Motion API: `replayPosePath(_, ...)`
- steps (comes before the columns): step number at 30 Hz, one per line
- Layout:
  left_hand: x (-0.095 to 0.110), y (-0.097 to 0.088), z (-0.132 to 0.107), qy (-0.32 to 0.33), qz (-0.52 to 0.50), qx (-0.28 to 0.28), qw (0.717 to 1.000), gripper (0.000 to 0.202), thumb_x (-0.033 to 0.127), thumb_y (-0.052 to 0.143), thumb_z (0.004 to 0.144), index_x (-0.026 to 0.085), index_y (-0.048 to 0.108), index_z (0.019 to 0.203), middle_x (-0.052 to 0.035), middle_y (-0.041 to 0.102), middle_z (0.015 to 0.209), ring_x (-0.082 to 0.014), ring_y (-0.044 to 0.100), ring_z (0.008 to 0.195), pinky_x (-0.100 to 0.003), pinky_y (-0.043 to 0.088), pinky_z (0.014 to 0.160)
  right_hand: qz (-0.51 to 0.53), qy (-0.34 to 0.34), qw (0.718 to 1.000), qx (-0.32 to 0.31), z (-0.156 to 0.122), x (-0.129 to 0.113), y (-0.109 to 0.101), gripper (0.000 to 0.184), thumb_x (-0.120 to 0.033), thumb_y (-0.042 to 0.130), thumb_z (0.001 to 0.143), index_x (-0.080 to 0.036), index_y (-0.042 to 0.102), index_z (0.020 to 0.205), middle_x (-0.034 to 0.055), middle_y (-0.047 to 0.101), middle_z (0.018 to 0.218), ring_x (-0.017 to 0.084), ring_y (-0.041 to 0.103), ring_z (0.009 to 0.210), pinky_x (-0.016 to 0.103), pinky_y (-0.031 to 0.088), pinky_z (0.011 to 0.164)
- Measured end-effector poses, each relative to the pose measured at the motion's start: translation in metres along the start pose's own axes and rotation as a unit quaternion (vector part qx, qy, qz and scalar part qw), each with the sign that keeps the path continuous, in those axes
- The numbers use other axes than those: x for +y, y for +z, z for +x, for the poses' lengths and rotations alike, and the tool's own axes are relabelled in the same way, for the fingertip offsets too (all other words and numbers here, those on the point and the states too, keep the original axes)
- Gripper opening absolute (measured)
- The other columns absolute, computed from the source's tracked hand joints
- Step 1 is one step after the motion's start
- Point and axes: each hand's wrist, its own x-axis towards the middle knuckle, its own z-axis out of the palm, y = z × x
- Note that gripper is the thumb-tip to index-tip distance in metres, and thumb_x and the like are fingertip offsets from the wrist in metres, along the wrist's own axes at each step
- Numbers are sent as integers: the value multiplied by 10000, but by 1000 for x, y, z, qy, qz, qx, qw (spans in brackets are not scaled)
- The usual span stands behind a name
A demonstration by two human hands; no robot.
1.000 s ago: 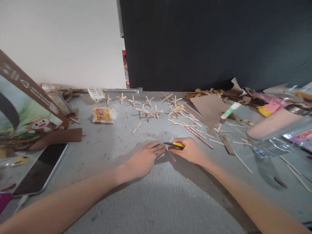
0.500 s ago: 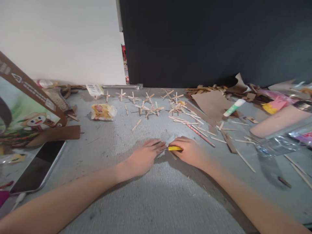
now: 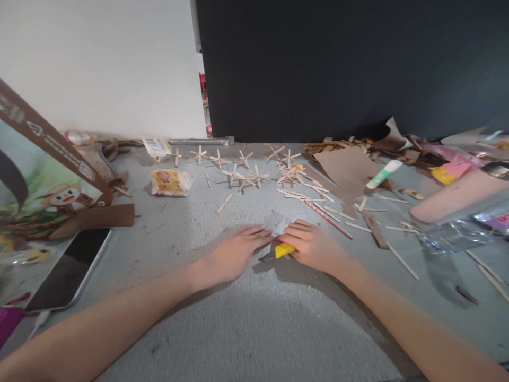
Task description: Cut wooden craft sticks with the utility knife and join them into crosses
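My right hand [image 3: 312,245] is closed round a yellow utility knife [image 3: 283,250], its blade end pointing left and down onto the grey tabletop [image 3: 254,318]. My left hand [image 3: 238,249] lies flat beside it, fingers stretched out and pressing on the surface right at the blade; whatever is under the fingertips is hidden. Both hands meet at the middle of the table.
Crossed wooden sticks [image 3: 242,178] and loose sticks lie behind the hands. A red pencil [image 3: 328,219], a glue tube [image 3: 384,174], brown card [image 3: 345,170] and a plastic bottle [image 3: 457,233] are to the right. A phone [image 3: 67,270], a printed box [image 3: 35,196] and a snack packet [image 3: 170,182] are left.
The knife has tilted from lying level across my right fingers to pointing down at the table, and my right hand has drawn slightly toward me. My left hand stays flat.
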Motion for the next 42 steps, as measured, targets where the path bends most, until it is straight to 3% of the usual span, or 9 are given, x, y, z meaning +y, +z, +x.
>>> replayPosePath(13, -4, 1, 1, 19, -13, 12, 1000, 745, -76, 355, 810, 190, 539, 1482, -75, 550, 1565, -203, 432, 1512, -474, 373, 1256, -91, -29, 994, -47, 5, -13, -6, 239, 7, 491, 899, -144, 674, 865, 64, 638, 781, 218, 598, 746, 363, 451, 783)
replayPosePath(24, -3, 2, 1, 26, 5, 14, 1000, 702, -78, 370, 831, 181, 550, 1459, -96, 571, 1544, -228, 444, 1505, -477, 409, 1230, -141, -27, 986, -85, 10, -24, -10, 203, 6, 548, 915, -147, 669, 861, 62, 658, 792, 225, 639, 774, 364, 488, 794)
replayPosePath(33, -4, 1, 3, 38, -2, 23, 999, 561, 2, 409, 944, 200, 570, 1444, -97, 600, 1514, -244, 483, 1476, -484, 429, 1213, -182, -30, 974, -130, 18, -33, -19, 176, 30, 593, 892, -123, 680, 897, 76, 677, 820, 238, 655, 798, 367, 494, 788)
replayPosePath(42, -2, -3, 6, 44, -8, 15, 999, 532, 20, 440, 953, 201, 589, 1430, -100, 599, 1515, -243, 513, 1449, -495, 420, 1211, -199, -22, 967, -155, 24, -37, -23, 240, 51, 570, 889, -162, 680, 890, 62, 696, 832, 226, 659, 790, 357, 487, 785)
